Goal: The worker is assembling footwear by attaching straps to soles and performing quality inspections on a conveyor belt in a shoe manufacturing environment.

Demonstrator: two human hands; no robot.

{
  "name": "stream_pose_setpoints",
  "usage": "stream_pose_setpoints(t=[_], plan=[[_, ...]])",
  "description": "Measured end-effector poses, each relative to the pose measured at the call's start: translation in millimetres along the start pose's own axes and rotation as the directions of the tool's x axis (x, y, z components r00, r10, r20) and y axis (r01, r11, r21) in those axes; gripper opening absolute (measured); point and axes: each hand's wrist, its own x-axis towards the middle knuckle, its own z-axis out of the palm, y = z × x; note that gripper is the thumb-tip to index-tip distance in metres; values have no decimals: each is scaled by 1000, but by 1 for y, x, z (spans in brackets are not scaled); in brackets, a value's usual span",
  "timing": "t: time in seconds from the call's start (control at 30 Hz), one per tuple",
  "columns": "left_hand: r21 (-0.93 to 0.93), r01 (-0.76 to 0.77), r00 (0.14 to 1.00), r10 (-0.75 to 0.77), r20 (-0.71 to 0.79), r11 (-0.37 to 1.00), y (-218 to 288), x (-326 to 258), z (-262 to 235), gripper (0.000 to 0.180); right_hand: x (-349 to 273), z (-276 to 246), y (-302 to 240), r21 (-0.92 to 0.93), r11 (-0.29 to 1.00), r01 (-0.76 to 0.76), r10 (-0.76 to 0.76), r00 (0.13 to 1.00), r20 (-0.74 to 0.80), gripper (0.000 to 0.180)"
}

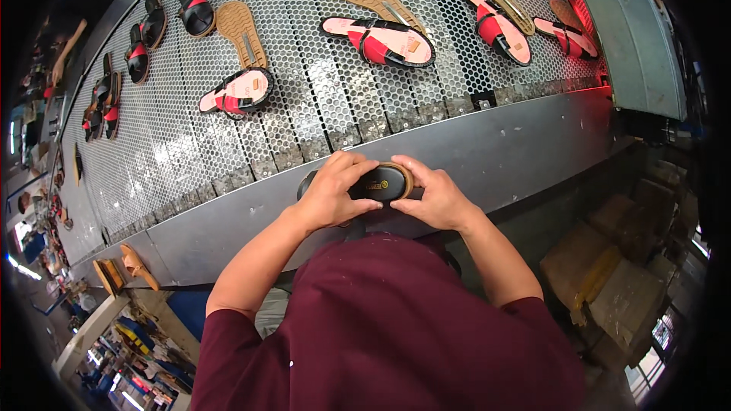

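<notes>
Between my hands, close in front of my body, is a black sandal [383, 182] with a tan sole edge and a gold print on its insole. My left hand [335, 190] wraps round its middle, hiding the strap, with the thumb along the near side. At the heel end, my right hand [432, 194] grips the rim, fingers on the far side and thumb on the near side. The sandal's toe end shows dark just left of my left hand. Both hands hold it above the near edge of the metal conveyor [312, 125].
Beyond lie pink-and-red sandals [377, 42] and tan soles [242, 27], with black sandals [196, 11] farther left. A grey metal housing [636, 38] glowing red inside covers the conveyor's right end. Tan sandals [137, 266] rest at lower left; cardboard boxes [609, 281] stand at right.
</notes>
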Motion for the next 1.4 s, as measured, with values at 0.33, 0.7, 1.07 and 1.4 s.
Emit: stream_pose_setpoints(t=[0.33, 0.7, 1.07, 1.4], plan=[[-46, -68, 997, 66, -45, 997, -4, 0, 5, 73, -2, -1, -13, -197, 979, 59, -62, 998, -9, 71], [-74, -105, 993, 101, -58, 992, -9, 2, 19, 75, 1, 28, -9, -444, 884, 143, -295, 909, -295, 43], [-79, 222, 957, -201, 207, 972, 15, 42, -16, 77, 4, -20, -13, -187, 978, 90, -155, 915, -372, 25], [-302, 596, 798, -510, 320, 744, 24, 68, -13, 37, 16, -45, -4, 469, 883, -9, 104, 978, -178, 42]])
